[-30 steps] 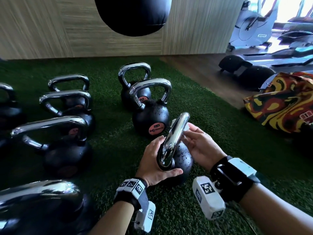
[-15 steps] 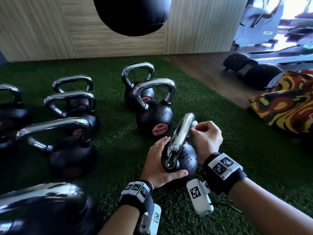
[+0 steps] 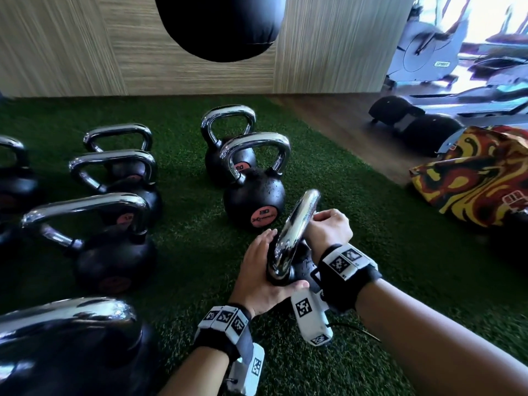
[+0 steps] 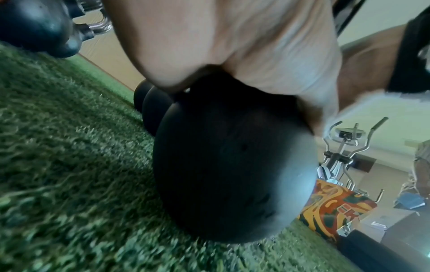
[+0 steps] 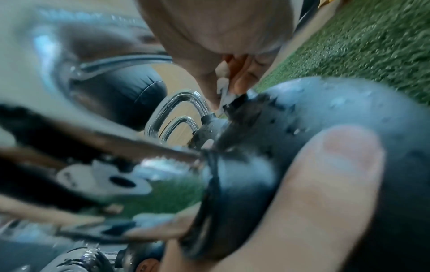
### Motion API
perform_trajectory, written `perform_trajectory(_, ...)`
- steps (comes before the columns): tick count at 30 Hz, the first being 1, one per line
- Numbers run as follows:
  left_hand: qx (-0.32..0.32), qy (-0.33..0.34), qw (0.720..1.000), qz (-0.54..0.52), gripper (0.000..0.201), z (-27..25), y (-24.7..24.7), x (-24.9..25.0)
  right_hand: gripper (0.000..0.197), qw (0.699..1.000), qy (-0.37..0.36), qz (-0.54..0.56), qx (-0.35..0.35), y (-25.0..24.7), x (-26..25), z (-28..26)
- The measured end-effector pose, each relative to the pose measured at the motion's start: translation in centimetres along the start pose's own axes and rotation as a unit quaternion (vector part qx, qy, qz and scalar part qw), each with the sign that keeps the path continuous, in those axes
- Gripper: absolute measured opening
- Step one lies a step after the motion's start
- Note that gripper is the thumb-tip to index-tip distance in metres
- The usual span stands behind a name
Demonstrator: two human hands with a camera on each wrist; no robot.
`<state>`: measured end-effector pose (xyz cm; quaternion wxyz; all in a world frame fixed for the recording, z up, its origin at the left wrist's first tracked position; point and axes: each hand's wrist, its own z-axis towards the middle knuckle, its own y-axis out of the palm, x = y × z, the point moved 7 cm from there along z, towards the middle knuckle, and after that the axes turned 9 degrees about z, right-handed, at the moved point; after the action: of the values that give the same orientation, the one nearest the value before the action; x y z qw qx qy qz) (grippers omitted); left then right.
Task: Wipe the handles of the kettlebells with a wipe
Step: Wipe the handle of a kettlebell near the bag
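A small black kettlebell [image 3: 300, 264] stands on the green turf in front of me, its chrome handle [image 3: 297, 227] seen edge-on. My left hand [image 3: 257, 272] grips it low down, fingers along the left side and thumb across the near base. In the left wrist view the round body [image 4: 232, 165] sits under my palm [image 4: 232, 46]. My right hand [image 3: 328, 227] is curled into a fist at the right side of the handle near its top. It pinches a white wipe [image 5: 223, 86], which shows in the head view as a small white bit [image 3: 313, 222] against the chrome.
Two more kettlebells [image 3: 254, 192] [image 3: 228, 138] stand just beyond. Several larger ones [image 3: 114, 252] line the left, one [image 3: 63, 347] at my near left. A black punching bag [image 3: 223, 24] hangs ahead. A patterned bag [image 3: 474, 175] lies right, by the wooden floor and exercise machines.
My right hand has curled from loosely spread fingers into a fist on the wipe and drawn in against the handle's right side. The left hand keeps its hold.
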<state>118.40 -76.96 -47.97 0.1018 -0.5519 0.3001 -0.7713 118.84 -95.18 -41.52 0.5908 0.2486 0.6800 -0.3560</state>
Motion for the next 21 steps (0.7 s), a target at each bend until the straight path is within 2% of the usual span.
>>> perform_trajectory(2,0.001,-0.004,1.0,0.009,0.117,-0.9,-0.8,0.7,0.027,0.999,0.015,0.005,-0.049,-0.2,1.0,0.3)
perform_trajectory(4,0.013,-0.002,1.0,-0.015,0.124,-2.3,-2.4,2.3,0.028,0.995,-0.013,-0.006,-0.094,-1.1,1.4,0.7)
perform_trajectory(7,0.08,0.046,0.996,-0.005,0.115,-3.7,-5.1,6.4,0.013,0.982,-0.134,-0.05,-0.123,-3.1,-1.8,1.3)
perform_trajectory(8,0.109,0.052,0.993,0.011,0.109,-3.8,-5.8,7.5,0.015,0.974,-0.174,-0.063,-0.132,-3.3,-3.4,1.5)
perform_trajectory(11,0.149,0.042,0.983,0.095,0.086,-3.0,-6.6,10.3,0.032,0.93,-0.291,-0.103,-0.199,-2.4,-7.7,1.4)
perform_trajectory(13,0.147,0.041,0.976,0.155,0.074,-2.4,-6.6,11.7,0.037,0.877,-0.371,-0.15,-0.266,-0.8,-9.2,0.6)
perform_trajectory(15,0.142,0.036,0.976,0.159,0.072,-2.2,-6.8,12.2,0.04,0.826,-0.424,-0.205,-0.309,0.4,-9.9,0.0)
perform_trajectory(16,0.138,0.035,0.978,0.151,0.073,-2.1,-7.0,12.2,0.04,0.811,-0.434,-0.227,-0.32,0.8,-10.2,-0.2)
perform_trajectory(18,0.124,0.034,0.983,0.132,0.076,-1.7,-7.4,12.1,0.039,0.796,-0.443,-0.25,-0.327,1.0,-10.8,-0.5)
perform_trajectory(21,0.085,0.021,0.99,0.114,0.08,-0.9,-7.8,11.5,0.038,0.79,-0.44,-0.271,-0.331,1.0,-11.0,-0.6)
